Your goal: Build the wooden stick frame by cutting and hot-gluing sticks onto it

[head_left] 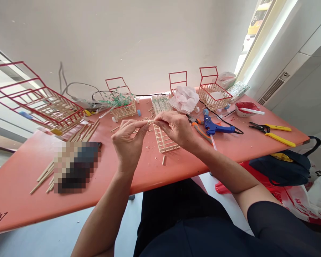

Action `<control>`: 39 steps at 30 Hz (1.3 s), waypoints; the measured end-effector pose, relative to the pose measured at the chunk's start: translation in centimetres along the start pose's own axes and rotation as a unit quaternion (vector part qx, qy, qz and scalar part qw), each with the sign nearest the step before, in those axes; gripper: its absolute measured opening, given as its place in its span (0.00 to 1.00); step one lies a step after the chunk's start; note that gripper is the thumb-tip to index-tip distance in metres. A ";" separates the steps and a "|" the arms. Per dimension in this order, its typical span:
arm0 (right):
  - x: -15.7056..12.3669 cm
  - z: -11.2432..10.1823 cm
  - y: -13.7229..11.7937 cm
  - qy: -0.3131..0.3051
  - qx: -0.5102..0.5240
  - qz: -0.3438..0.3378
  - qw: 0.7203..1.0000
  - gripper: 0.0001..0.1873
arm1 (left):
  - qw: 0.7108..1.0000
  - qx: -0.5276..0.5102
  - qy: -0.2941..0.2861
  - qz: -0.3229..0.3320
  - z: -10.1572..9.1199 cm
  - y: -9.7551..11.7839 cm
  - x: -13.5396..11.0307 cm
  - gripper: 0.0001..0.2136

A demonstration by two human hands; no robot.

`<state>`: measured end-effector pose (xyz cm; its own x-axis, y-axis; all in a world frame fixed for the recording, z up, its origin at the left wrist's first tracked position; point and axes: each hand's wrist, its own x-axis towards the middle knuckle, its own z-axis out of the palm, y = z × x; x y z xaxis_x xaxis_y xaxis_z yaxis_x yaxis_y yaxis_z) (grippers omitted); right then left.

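Both my hands meet above the table, pinching a small pale piece, apparently a short wooden stick (151,122), between fingertips and thumbs. My left hand (130,137) is closed on its left end and my right hand (175,128) on its right end; most of the piece is hidden by fingers. Just below my right hand lies a slatted frame of thin wooden sticks (166,142), partly covered by that hand. One short loose stick (163,160) lies in front of the frame. Wood crumbs are scattered around it.
Small wooden carts with red handles (215,94) stand along the back and a larger cart (42,103) at left. A blue glue gun (216,126), orange-handled pliers, yellow-handled wire strippers (276,134) and a red paint bowl (246,109) lie right. Loose sticks (45,173) lie left.
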<state>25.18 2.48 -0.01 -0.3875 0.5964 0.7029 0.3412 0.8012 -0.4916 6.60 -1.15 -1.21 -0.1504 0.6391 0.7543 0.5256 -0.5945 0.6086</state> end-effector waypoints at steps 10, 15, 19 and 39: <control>0.0 -0.1 -0.2 -0.006 -0.014 -0.001 1.000 0.25 | 1.000 -0.003 0.008 0.015 0.0 -0.2 -0.1 0.03; 0.0 -0.1 -0.2 -0.008 -0.024 0.009 1.000 0.23 | 1.000 0.007 0.004 0.004 0.1 0.0 -0.1 0.03; 0.0 0.0 -0.2 -0.013 -0.032 0.017 0.999 0.22 | 1.000 0.007 0.001 0.001 0.1 0.0 0.0 0.03; 0.2 -0.4 -0.3 -0.011 -0.059 0.001 0.998 0.22 | 1.000 0.015 0.018 -0.014 0.2 0.1 0.1 0.03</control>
<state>25.31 2.35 0.47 -0.4054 0.6000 0.6897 0.4400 0.7894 -0.4281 6.77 -1.09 -1.16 -0.1949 0.6363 0.7464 0.5450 -0.5625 0.6218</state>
